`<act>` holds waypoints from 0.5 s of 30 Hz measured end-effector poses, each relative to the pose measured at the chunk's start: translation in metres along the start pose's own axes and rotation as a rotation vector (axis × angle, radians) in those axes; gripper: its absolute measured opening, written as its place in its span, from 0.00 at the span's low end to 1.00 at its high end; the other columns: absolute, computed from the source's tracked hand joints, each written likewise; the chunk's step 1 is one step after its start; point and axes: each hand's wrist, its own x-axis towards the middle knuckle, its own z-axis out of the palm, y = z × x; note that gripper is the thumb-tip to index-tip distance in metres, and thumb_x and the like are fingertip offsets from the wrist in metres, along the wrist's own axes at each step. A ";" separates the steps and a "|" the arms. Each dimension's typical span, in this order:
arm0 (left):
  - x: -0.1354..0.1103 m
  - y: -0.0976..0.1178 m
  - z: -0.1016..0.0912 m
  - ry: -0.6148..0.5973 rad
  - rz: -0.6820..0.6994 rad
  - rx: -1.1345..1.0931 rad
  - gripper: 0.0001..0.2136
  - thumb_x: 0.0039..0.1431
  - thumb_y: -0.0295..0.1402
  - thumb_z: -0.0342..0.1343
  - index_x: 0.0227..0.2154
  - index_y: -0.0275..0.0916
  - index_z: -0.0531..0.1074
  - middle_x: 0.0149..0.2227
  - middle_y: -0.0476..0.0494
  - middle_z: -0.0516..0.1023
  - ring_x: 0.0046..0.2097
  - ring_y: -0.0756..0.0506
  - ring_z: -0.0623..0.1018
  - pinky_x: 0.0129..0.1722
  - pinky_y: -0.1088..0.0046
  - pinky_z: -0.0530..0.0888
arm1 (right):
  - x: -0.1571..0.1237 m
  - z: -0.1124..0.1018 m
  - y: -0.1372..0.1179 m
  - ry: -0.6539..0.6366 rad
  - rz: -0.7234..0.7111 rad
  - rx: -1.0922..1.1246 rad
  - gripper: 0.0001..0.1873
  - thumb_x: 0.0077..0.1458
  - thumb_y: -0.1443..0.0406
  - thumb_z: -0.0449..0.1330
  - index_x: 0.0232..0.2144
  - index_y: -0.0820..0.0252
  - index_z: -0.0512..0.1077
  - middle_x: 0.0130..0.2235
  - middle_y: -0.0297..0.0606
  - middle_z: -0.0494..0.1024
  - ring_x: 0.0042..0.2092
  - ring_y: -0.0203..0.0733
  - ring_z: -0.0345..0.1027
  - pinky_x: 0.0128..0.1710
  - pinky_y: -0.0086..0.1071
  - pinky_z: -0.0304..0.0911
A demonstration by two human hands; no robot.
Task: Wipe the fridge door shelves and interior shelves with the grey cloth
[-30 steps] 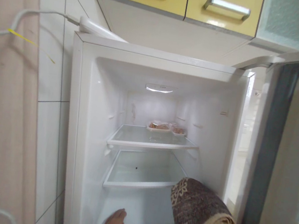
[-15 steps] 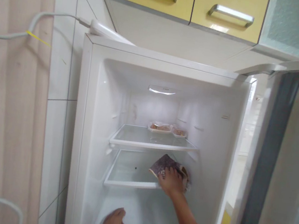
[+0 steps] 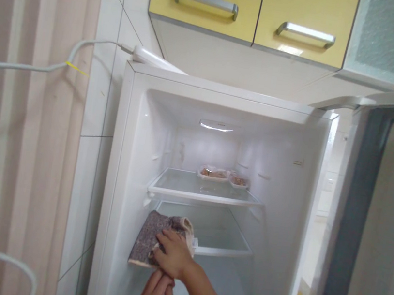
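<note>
My right hand [image 3: 172, 256] presses a grey-brown cloth [image 3: 151, 234] with a pale edge onto the left front part of the middle glass shelf [image 3: 222, 229] in an open refrigerator. The fingers are spread over the folded cloth and grip it. Just below, my left hand [image 3: 157, 294] has its fingers bent and held together, their tips close under the right hand. Whether those tips hold anything is hidden. The cloth covers the left part of the shelf's white front rim.
Two film-wrapped food trays [image 3: 213, 173] sit at the back right of the upper shelf [image 3: 206, 188]. The refrigerator door [image 3: 357, 228] stands open at right. Yellow cabinets [image 3: 204, 16] hang above. A white cable [image 3: 46, 69] runs along the left to a white object on the refrigerator's top.
My right hand has moved the cloth from the right side of the middle shelf to the left. My left hand has come close beneath it. The view has shifted slightly.
</note>
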 end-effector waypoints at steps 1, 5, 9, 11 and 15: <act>0.009 0.011 -0.009 -0.013 0.020 -0.009 0.20 0.66 0.30 0.39 0.33 0.45 0.79 0.41 0.42 0.82 0.46 0.44 0.80 0.49 0.69 0.76 | -0.002 -0.001 0.002 0.046 -0.004 0.153 0.25 0.57 0.58 0.53 0.54 0.57 0.75 0.61 0.47 0.74 0.65 0.54 0.64 0.67 0.53 0.52; 0.063 0.043 -0.051 -0.079 0.083 0.100 0.22 0.66 0.31 0.38 0.39 0.45 0.80 0.45 0.39 0.81 0.52 0.41 0.77 0.57 0.63 0.71 | -0.024 -0.004 0.026 0.369 0.101 0.735 0.18 0.53 0.58 0.55 0.41 0.57 0.78 0.44 0.43 0.84 0.48 0.50 0.77 0.54 0.45 0.68; 0.107 0.044 -0.072 -0.299 -0.027 0.435 0.22 0.63 0.36 0.44 0.56 0.40 0.74 0.62 0.34 0.73 0.63 0.33 0.70 0.64 0.50 0.63 | -0.081 0.005 0.075 0.574 0.249 0.693 0.13 0.51 0.56 0.56 0.27 0.56 0.76 0.32 0.41 0.83 0.40 0.49 0.77 0.45 0.40 0.69; 0.116 0.038 -0.070 -0.437 -0.034 0.516 0.25 0.64 0.42 0.44 0.60 0.43 0.71 0.66 0.34 0.69 0.66 0.30 0.66 0.67 0.45 0.57 | -0.117 0.014 0.109 0.588 0.336 0.523 0.13 0.50 0.57 0.55 0.25 0.55 0.76 0.31 0.40 0.82 0.38 0.49 0.77 0.43 0.39 0.69; 0.129 0.036 -0.056 -0.604 -0.074 0.533 0.29 0.65 0.51 0.39 0.65 0.49 0.64 0.70 0.36 0.62 0.70 0.26 0.60 0.67 0.40 0.53 | -0.180 0.031 0.176 0.602 0.384 0.135 0.12 0.49 0.59 0.56 0.29 0.52 0.79 0.33 0.41 0.84 0.38 0.49 0.79 0.44 0.39 0.72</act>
